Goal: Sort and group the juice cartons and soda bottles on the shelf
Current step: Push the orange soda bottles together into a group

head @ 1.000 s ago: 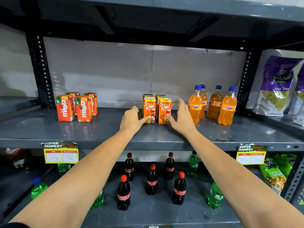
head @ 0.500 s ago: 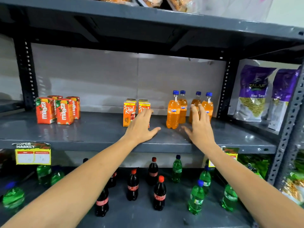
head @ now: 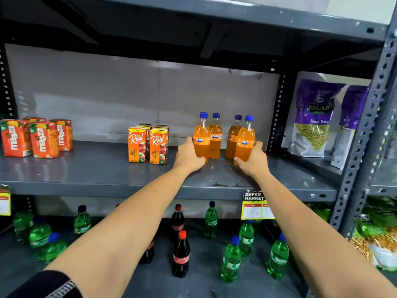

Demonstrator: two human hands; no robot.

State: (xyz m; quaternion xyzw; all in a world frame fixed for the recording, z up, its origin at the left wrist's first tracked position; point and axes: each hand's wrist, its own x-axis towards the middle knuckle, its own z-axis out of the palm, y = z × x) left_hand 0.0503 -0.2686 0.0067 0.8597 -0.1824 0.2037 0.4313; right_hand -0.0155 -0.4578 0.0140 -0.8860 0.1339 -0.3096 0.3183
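On the grey middle shelf (head: 107,175) stand several orange Fanta bottles with blue caps in two pairs. My left hand (head: 188,157) grips the base of the front left Fanta bottle (head: 201,136). My right hand (head: 253,160) grips the base of the front right Fanta bottle (head: 245,138). Left of them stands a tight group of orange Real juice cartons (head: 148,143). A group of red-orange Maaza cartons (head: 36,136) stands at the far left of the same shelf.
The lower shelf holds dark cola bottles (head: 181,252) in the middle and green Sprite bottles (head: 232,259) scattered left and right. Purple snack bags (head: 313,117) fill the neighbouring bay. A yellow price tag (head: 255,205) hangs on the shelf edge. A metal upright (head: 277,112) stands right of the Fanta.
Both hands moved right from the Real cartons to the Fanta bottles and closed on the two front ones. The view has shifted right too.
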